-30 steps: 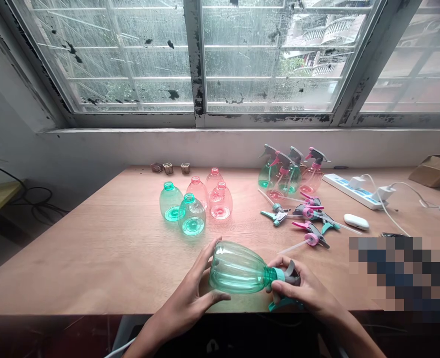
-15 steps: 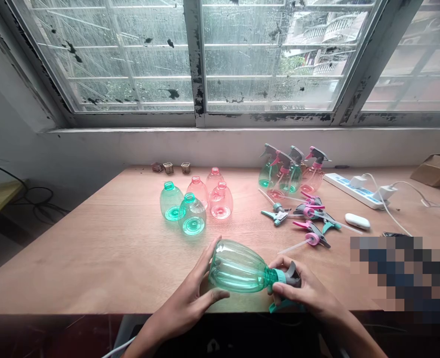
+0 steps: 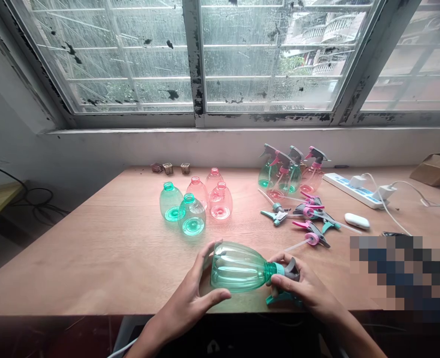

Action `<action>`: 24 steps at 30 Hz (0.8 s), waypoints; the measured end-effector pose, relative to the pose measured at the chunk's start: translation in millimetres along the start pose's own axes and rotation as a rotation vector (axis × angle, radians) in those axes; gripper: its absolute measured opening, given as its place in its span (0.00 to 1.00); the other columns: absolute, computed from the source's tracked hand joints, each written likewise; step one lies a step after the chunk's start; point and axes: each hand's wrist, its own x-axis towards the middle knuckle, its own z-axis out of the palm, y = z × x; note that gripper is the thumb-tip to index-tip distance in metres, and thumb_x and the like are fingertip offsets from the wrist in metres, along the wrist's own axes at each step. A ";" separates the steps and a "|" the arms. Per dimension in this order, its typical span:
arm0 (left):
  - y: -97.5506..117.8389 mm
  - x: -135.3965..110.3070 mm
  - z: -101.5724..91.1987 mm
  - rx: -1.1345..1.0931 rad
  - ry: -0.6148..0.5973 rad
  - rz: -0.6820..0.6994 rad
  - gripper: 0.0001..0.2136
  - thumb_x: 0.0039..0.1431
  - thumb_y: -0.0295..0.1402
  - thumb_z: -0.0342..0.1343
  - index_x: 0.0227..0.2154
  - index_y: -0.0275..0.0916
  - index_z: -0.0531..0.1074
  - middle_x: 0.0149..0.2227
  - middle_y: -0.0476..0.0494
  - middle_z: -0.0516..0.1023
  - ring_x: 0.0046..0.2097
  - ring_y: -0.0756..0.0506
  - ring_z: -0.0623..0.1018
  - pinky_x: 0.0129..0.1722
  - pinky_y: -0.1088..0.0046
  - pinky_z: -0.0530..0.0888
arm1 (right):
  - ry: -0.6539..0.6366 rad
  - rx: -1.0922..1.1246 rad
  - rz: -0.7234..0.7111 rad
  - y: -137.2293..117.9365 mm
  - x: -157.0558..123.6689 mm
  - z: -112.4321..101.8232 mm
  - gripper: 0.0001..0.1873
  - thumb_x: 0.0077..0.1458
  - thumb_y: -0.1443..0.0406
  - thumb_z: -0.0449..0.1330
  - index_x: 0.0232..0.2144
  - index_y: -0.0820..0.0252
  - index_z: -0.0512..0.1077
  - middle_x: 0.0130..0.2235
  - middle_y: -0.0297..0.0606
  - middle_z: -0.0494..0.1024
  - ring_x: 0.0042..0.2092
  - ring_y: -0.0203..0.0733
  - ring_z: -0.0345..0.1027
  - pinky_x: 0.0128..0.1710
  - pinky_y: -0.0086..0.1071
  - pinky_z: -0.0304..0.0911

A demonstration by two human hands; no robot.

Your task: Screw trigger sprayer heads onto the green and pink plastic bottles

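A clear green spray bottle [image 3: 238,268] lies on its side in the air above the table's front edge, its base to the left. My left hand [image 3: 201,288] is curved round the base, thumb below and fingers partly hidden behind the bottle. At the neck, my right hand [image 3: 298,283] has its thumb and fingers closed on the teal collar [image 3: 280,269] of the spray head. The grey part of that head [image 3: 291,270] and a teal trigger [image 3: 279,298] show beside and beneath the right hand.
Green bottles [image 3: 192,219] and pink bottles [image 3: 220,201] without heads stand mid-table. Loose spray heads [image 3: 312,233] lie at right, with assembled spray bottles [image 3: 312,174] behind. Farther right are a power strip [image 3: 357,190], a white case [image 3: 357,221] and a cardboard box [image 3: 436,169].
The bottle has shifted and levelled very slightly in my hands. My right hand's fingers have turned a little at the collar, and the teal trigger has moved slightly left.
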 end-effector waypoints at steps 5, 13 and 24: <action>-7.1 2.4 -0.8 0.216 0.003 0.025 0.48 0.64 0.38 0.70 0.79 0.54 0.46 0.82 0.46 0.48 0.81 0.35 0.51 0.80 0.53 0.52 | 0.035 0.018 -0.046 3.8 2.5 -1.7 0.28 0.56 0.46 0.76 0.43 0.60 0.73 0.28 0.35 0.84 0.32 0.43 0.79 0.38 0.36 0.75; -6.1 0.0 0.6 0.283 0.033 0.018 0.50 0.64 0.40 0.71 0.80 0.53 0.44 0.81 0.42 0.51 0.81 0.30 0.52 0.79 0.47 0.53 | 0.021 0.037 -0.033 0.6 1.8 1.2 0.27 0.56 0.47 0.76 0.43 0.58 0.73 0.28 0.34 0.84 0.32 0.44 0.79 0.37 0.37 0.76; -12.5 0.5 -1.3 0.327 0.065 0.120 0.38 0.73 0.41 0.61 0.78 0.59 0.49 0.82 0.50 0.48 0.81 0.36 0.52 0.80 0.53 0.51 | -0.029 0.043 -0.036 1.0 1.0 0.5 0.27 0.57 0.47 0.75 0.45 0.58 0.72 0.33 0.38 0.86 0.33 0.44 0.80 0.38 0.37 0.76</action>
